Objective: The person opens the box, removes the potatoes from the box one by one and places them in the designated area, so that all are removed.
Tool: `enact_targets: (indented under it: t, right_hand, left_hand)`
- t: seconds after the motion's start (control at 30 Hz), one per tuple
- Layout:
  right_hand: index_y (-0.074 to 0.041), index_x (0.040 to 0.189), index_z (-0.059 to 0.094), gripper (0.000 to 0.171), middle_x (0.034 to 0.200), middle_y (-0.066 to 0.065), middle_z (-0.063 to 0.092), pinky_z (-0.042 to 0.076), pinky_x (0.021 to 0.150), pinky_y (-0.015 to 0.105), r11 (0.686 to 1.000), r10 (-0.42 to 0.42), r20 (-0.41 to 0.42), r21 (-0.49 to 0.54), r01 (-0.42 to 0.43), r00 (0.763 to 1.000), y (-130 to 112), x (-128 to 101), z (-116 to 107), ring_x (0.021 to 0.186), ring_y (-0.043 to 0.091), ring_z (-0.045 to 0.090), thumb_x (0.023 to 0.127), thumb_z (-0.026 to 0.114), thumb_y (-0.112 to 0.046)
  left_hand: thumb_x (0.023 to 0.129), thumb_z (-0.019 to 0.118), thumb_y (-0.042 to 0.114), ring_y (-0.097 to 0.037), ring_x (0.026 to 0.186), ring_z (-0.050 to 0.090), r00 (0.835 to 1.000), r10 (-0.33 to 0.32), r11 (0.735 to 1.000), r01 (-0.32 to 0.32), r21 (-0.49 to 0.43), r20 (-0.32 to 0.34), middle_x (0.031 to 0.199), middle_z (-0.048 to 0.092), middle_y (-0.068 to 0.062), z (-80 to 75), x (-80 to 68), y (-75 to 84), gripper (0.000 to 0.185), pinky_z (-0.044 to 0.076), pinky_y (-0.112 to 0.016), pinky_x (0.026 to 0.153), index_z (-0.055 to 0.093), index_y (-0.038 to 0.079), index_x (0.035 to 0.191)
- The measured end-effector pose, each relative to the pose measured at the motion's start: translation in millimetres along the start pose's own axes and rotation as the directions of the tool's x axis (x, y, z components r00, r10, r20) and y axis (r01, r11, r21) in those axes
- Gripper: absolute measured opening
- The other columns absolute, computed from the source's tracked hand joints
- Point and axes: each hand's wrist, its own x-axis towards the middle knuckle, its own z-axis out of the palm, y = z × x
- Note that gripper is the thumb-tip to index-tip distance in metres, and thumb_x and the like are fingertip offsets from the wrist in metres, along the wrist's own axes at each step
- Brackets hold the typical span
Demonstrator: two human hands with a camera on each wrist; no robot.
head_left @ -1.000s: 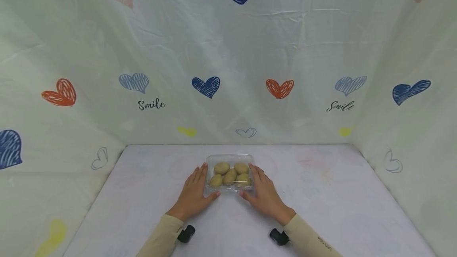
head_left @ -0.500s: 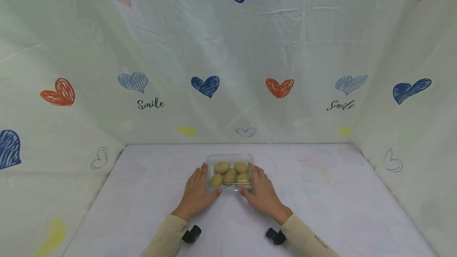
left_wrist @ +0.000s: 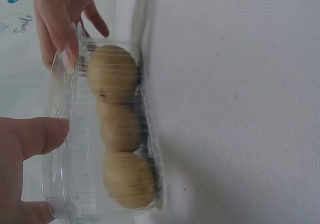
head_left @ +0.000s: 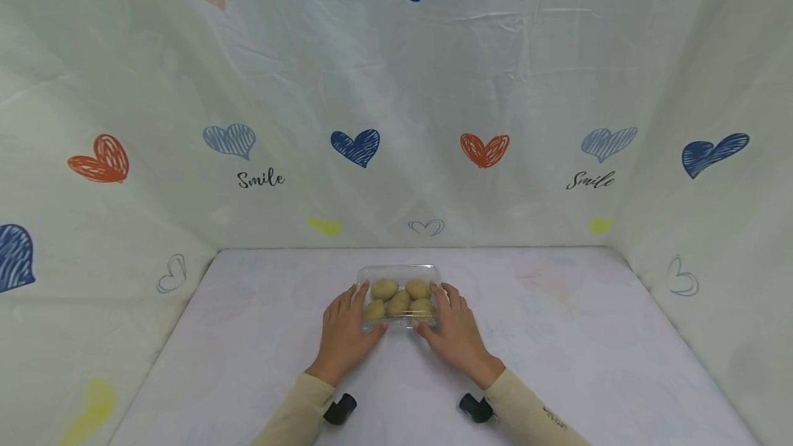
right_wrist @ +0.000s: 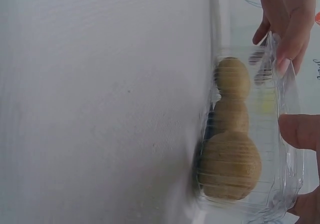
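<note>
A clear plastic clamshell box [head_left: 399,298] sits on the white tabletop [head_left: 557,363], near the middle and toward the back edge, close to the cloth wall. Its lid is down. Inside lie 5 brownish-green kiwifruit [head_left: 398,303], 2 at the back and 3 at the front as the head view shows them. The left wrist view shows 3 of the fruit in a row behind the transparent side wall of the box [left_wrist: 100,149], and the right wrist view shows 3 of them from the opposite side [right_wrist: 250,149].

The left hand [head_left: 343,329] holds the left side of the box, fingers spread along its edge and the thumb curled in against the near corner. In the left wrist view the thumb [left_wrist: 30,134] presses on the lid's rim. The right hand [head_left: 455,329] mirrors it on the right side, fingers reaching along the edge and the thumb bent onto the near corner; its thumb [right_wrist: 300,129] lies on the lid in the right wrist view. Each wrist camera also catches the other hand's fingertips at the far end of the box.

Both arms wear beige sleeves [head_left: 297,411], with a small black camera mount [head_left: 341,408] under each wrist. A pale cloth backdrop [head_left: 396,88] printed with blue, orange and grey hearts and the word "Smile" [head_left: 260,179] rises behind and at both sides of the table.
</note>
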Motion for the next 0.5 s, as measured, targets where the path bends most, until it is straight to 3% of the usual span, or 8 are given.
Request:
enact_targets:
  t: [0.27, 0.5]
  right_hand:
    - [0.004, 0.147, 0.055, 0.077, 0.142, 0.029, 0.057, 0.05, 0.101, 0.066, 0.995, -0.016, -0.026, -0.098, 0.013, 1.0, -2.1, 1.7, -5.7, 0.125, 0.05, 0.058, 0.089, 0.084, -0.036]
    - [0.001, 0.144, 0.06, 0.074, 0.136, 0.025, 0.064, 0.054, 0.098, 0.06, 0.966, -0.069, -0.045, -0.252, 0.055, 0.997, 0.2, 3.1, -6.1, 0.125, 0.043, 0.06, 0.089, 0.083, -0.043]
  left_hand:
    - [0.085, 0.084, 0.032, -0.047, 0.131, 0.053, 0.999, 0.0, 0.998, 0.002, 0.056, -0.047, 0.142, 0.06, -0.028, -1.7, 2.1, 2.0, 0.074, 0.041, -0.065, 0.109, 0.058, 0.0, 0.147]
    - [0.085, 0.085, 0.034, -0.046, 0.131, 0.052, 0.999, -0.031, 0.999, 0.032, 0.044, -0.023, 0.143, 0.06, -0.027, -3.2, 1.4, 1.5, 0.074, 0.041, -0.066, 0.109, 0.059, 0.002, 0.147]
